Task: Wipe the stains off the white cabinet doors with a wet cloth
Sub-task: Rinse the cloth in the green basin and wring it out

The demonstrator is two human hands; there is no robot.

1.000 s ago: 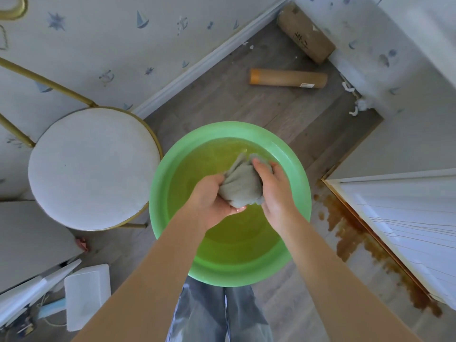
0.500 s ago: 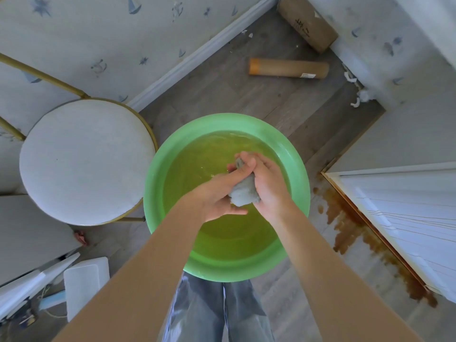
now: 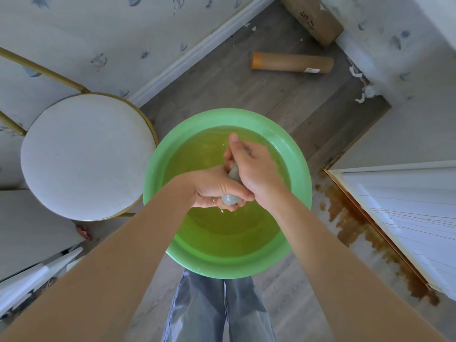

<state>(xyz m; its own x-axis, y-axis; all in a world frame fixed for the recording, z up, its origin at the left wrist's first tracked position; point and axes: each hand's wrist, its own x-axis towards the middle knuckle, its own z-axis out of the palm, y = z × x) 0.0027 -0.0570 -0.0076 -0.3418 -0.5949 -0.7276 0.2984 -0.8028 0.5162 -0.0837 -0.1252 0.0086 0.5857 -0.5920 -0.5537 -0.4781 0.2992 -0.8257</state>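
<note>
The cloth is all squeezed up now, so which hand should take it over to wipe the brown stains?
Probably the right hand. It already grips the cloth together with the left hand over the green basin, and the brown stains by the white cabinet door lie on its side.

Glossy green plastic basin (image 3: 299, 169), wet grey cloth (image 3: 230, 199), matt white upholstered stool seat (image 3: 86, 156) had a brass-coloured metal rim, matt wood-grain floor (image 3: 246, 95), brown cardboard tube (image 3: 292, 62), smooth white cabinet door (image 3: 407, 211).
</note>
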